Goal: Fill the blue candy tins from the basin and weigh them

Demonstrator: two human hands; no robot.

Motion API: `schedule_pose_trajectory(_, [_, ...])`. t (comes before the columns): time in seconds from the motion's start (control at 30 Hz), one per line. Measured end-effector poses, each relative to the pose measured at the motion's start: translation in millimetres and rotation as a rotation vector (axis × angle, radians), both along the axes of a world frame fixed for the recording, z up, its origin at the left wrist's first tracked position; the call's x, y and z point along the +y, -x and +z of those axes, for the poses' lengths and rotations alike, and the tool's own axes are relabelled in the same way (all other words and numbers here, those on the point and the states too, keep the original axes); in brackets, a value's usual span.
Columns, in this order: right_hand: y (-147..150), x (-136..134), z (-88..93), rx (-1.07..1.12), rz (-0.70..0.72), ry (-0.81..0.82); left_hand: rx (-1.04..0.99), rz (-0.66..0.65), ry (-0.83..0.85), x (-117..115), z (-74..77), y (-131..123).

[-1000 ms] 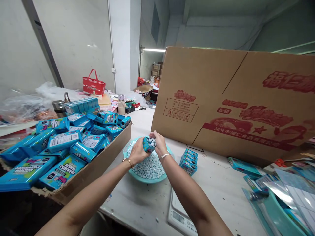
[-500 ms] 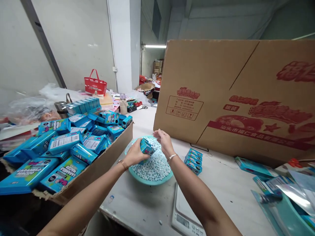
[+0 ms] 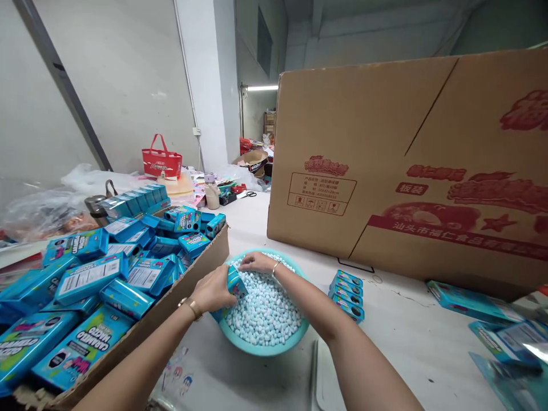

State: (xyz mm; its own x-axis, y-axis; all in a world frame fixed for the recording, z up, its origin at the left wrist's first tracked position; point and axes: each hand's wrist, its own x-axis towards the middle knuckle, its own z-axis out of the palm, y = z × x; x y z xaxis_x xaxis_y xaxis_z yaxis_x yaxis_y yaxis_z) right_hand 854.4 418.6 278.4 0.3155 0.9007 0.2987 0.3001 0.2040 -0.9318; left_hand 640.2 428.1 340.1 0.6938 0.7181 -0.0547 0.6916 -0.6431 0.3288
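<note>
A teal bowl (image 3: 274, 346) heaped with small pale blue and white candies (image 3: 265, 311) sits on the table before me. My left hand (image 3: 212, 290) grips a small blue candy box (image 3: 234, 282) at the bowl's left rim. My right hand (image 3: 254, 262) lies on the candies at the far side of the bowl, fingers curled down into the pile. What those fingers hold is hidden.
A shallow cardboard tray (image 3: 188, 291) of several blue candy boxes stands at the left. A stack of small blue boxes (image 3: 347, 288) lies right of the bowl. A large brown carton (image 3: 411, 165) stands behind. A scale (image 3: 325, 377) and blue packs (image 3: 471, 299) are near.
My right hand came down from above the box onto the candies. My left hand lowered the box to the bowl's left rim. The view shifted left and down.
</note>
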Motion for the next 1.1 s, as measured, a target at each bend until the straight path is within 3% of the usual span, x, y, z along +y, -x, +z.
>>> schedule_pose_trajectory(0.17, [-8,-23,-17.4,0.123,0.123,0.148,0.022,-0.085,-0.023,-2,-5.1,-30])
schedule_pose_trajectory(0.33, [0,-36,-21.4,0.316,-0.033,0.159,-0.087,-0.080,-0.010,-8,-13.9,-51])
schedule_pose_trajectory(0.53, [7,-38,10.0,0.405,-0.268,0.050,-0.332,-0.023,-0.028,-23,-24.6,-52])
schedule_pose_trajectory(0.73, [17,-40,43.2,0.375,-0.291,-0.042,-0.529,0.008,-0.042,-32,-34.4,-54])
schedule_pose_trajectory(1.1, [27,-43,50.4,0.436,-0.257,-0.072,-0.597,-0.050,-0.086,-32,-34.9,-46])
